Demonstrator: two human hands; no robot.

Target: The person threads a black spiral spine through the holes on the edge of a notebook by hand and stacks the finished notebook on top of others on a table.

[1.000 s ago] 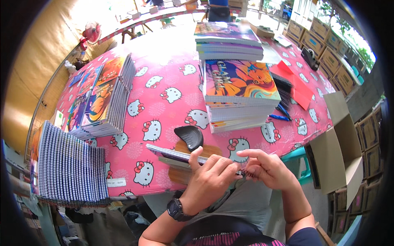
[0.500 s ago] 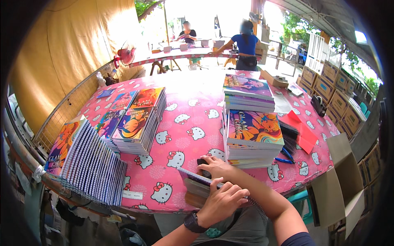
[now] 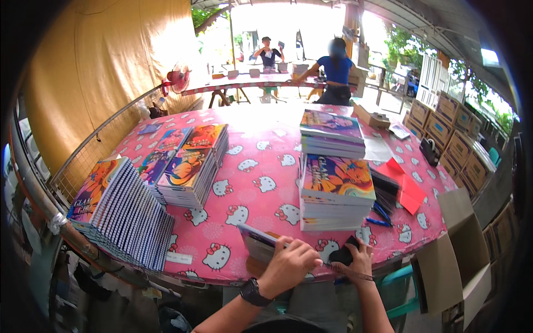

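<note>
My left hand (image 3: 288, 265), with a black watch on its wrist, is closed on the near edge of a thin colourful notebook (image 3: 256, 240) at the front edge of the pink cat-print table (image 3: 261, 188). A black spiral wire (image 3: 348, 272) runs from that hand toward the right. My right hand (image 3: 362, 258) grips a black curved tool (image 3: 343, 256) on the table just right of the notebook, in front of a tall stack of notebooks (image 3: 336, 197).
A second stack (image 3: 332, 133) stands behind the tall one, a third (image 3: 189, 166) at the left, and a fanned pile (image 3: 122, 213) at the near left. Black spirals (image 3: 386, 188), red paper (image 3: 410, 191) and blue pens (image 3: 380, 222) lie at the right. An open cardboard box (image 3: 466, 250) stands by the table. Two people (image 3: 333, 72) work at a far table.
The view has tilted up from my lap to the whole table. My right hand reached to the black tool, took it and brought it to the right of the notebook. My left hand stays on the notebook.
</note>
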